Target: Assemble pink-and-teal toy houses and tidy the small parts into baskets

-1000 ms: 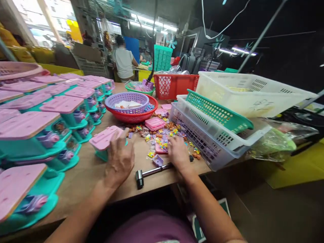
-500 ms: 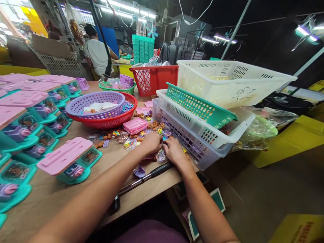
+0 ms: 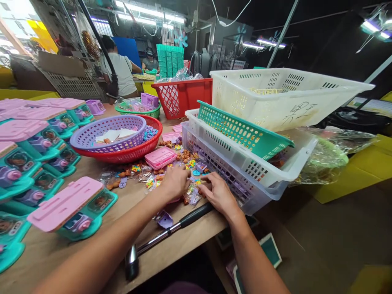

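My left hand (image 3: 176,182) and my right hand (image 3: 217,192) meet over a scatter of small clear packets of coloured bits (image 3: 192,195) on the wooden table (image 3: 64,253). Both hands have their fingers curled down onto the packets; what exactly they pinch is hidden. A teal toy with a pink lid (image 3: 72,209) lies left of my left arm. A hammer (image 3: 167,236) lies along the front edge under my hands, beside a small purple part (image 3: 164,219). A pink flat case (image 3: 160,157) sits just beyond my left hand.
Rows of teal-and-pink toys (image 3: 27,143) fill the left. A purple basket (image 3: 107,132) sits in a red one (image 3: 134,151). Stacked white and green baskets (image 3: 254,134) crowd the right; a red crate (image 3: 183,96) stands behind. People work at a far table (image 3: 121,71).
My left hand left the teal toy and came right to join my right hand at the packets. My right hand moved off the hammer handle. The view swung right.
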Motion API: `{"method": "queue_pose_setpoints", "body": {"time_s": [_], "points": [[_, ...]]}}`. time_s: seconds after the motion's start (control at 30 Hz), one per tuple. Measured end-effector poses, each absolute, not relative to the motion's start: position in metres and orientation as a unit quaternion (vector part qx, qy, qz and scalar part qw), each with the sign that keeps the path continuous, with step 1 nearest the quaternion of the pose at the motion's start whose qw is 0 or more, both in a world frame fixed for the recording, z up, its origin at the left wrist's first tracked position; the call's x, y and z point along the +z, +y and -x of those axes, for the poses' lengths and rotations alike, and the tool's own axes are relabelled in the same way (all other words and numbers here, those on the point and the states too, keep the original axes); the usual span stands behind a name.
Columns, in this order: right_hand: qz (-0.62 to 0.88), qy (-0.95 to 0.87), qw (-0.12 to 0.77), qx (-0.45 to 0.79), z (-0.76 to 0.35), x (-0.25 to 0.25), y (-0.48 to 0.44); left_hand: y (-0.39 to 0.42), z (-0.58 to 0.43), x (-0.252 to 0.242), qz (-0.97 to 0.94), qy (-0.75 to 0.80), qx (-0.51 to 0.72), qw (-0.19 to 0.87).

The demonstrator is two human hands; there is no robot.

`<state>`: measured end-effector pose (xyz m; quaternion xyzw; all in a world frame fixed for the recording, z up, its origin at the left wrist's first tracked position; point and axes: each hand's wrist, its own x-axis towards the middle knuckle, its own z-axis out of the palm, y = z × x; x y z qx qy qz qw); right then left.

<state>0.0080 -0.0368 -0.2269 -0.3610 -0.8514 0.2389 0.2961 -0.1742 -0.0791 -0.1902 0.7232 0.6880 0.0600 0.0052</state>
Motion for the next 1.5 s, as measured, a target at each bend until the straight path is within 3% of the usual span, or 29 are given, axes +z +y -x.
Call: {"method": "queue_pose_setpoints", "body": {"time_s": [0.27, 0.6, 0.77, 0.9, 1.13, 1.37, 1.5], "points": [[0.384, -0.877, 0.208, 0.202, -0.002, -0.223, -0.046, -0.067, 0.177, -0.211, -0.729, 0.678, 0.080, -0.058], [0.339, -0.788, 0.430, 0.282, 0.012, -0.236, -0.036, -0.015, 0.164, -0.193, -0.690, 0.705, 0.154, -0.053], [0.302, -0.802, 0.445, 0.258, -0.001, -0.239, -0.038, -0.014, 0.156, -0.188, -0.689, 0.706, 0.159, -0.033], [0.362, -0.779, 0.461, 0.224, -0.008, -0.247, -0.026, -0.031, 0.169, -0.184, -0.682, 0.711, 0.170, -0.019], [0.439, -0.729, 0.403, 0.335, -0.005, -0.222, -0.067, -0.151, 0.200, -0.156, -0.553, 0.794, 0.250, 0.042], [0.069, -0.783, 0.264, 0.559, 0.055, -0.209, -0.194, -0.305, 0.213, -0.188, -0.401, 0.884, 0.239, 0.009], [-0.055, -0.780, 0.179, 0.597, 0.091, -0.216, -0.245, -0.370, 0.205, -0.210, -0.379, 0.850, 0.332, -0.154]]}}
